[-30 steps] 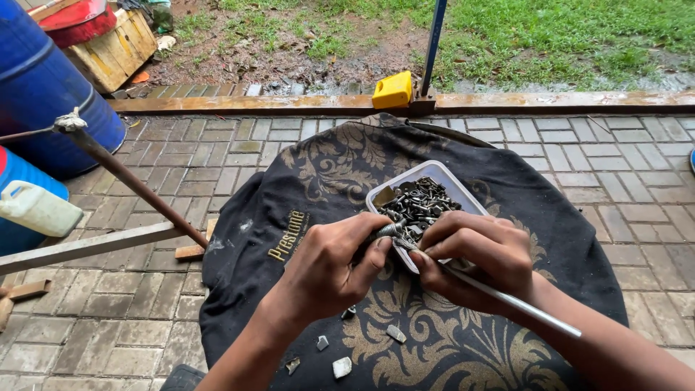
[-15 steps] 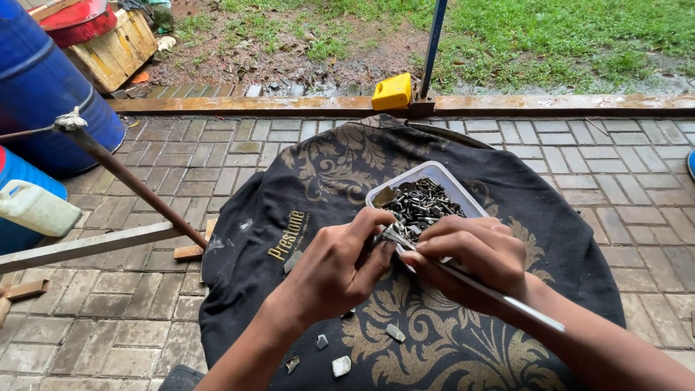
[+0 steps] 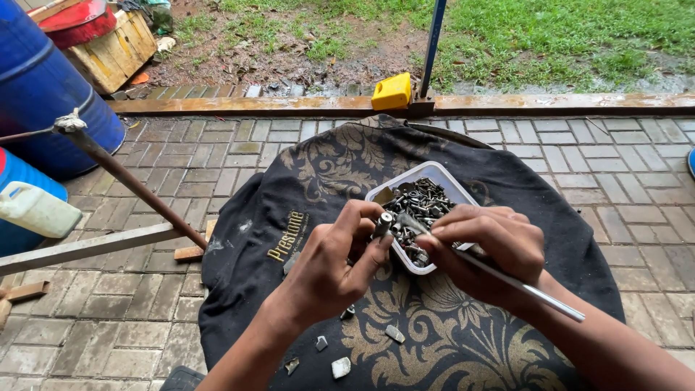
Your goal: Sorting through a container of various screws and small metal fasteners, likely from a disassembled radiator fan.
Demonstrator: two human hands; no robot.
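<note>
My left hand (image 3: 340, 264) pinches a small metal socket-like piece (image 3: 383, 224) between thumb and fingers. My right hand (image 3: 489, 250) grips a thin silver metal rod (image 3: 521, 284), whose tip meets that piece; the rod's tail runs back over my right wrist. Both hands hover just in front of a white rectangular tray (image 3: 439, 174) filled with several dark screws and bolts (image 3: 420, 206). The tray rests on a black cloth with gold ornament (image 3: 340, 159) spread over a round surface.
Small metal bits (image 3: 394, 334) lie on the cloth near me. A rusty pipe (image 3: 134, 185) slants at left beside a blue drum (image 3: 40, 94) and a white jug (image 3: 36, 210). A yellow block (image 3: 392, 91) sits by a blue pole; grass lies beyond.
My hands have drawn slightly closer together, and the left hand has turned the small piece up against the rod's tip. The tray and cloth have not moved.
</note>
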